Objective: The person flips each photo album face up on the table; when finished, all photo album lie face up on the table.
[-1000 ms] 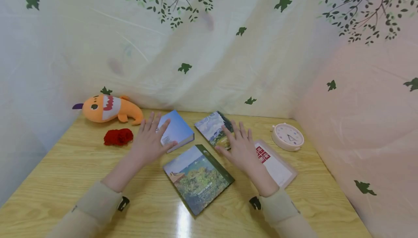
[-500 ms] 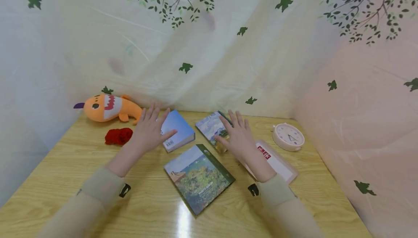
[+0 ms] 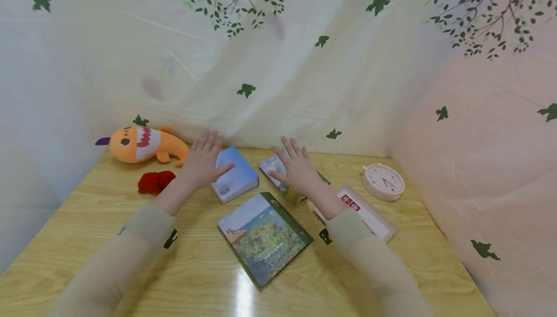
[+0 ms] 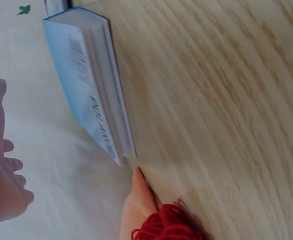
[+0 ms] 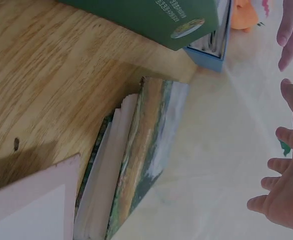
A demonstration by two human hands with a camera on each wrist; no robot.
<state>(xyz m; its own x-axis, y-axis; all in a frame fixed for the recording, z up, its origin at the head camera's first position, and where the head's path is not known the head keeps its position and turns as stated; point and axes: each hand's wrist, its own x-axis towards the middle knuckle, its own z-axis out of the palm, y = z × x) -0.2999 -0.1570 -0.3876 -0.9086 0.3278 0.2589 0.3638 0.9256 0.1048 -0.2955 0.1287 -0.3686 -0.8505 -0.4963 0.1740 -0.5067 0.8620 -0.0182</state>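
Note:
My left hand [image 3: 201, 162] is raised with fingers spread, overlapping the left edge of a blue book [image 3: 241, 174]. In the left wrist view that book [image 4: 81, 85] shows a barcode and dark lettering, apart from the hand [image 4: 6, 185]. Fingers straight and thumb out, my right hand [image 3: 299, 171] hovers over a book with a painted landscape cover [image 3: 267, 164], hiding much of it. The right wrist view shows this book's [image 5: 149, 140] pages slightly parted. Between and nearer than the hands lies a green-spined photo album [image 3: 265, 239]. Neither hand holds anything.
Right of the books lie a pink-edged pad with red characters [image 3: 370, 218] and a pink alarm clock [image 3: 383, 181]. At the left are red yarn [image 3: 154, 182] and an orange shark plush [image 3: 148, 144]. A leaf-printed curtain [image 3: 278, 114] rises behind the wooden table [image 3: 196, 268].
Both hands have moved farther forward, toward the curtain. The right hand has also shifted left, from beside the landscape-cover book to over it. The things on the table stay where they were.

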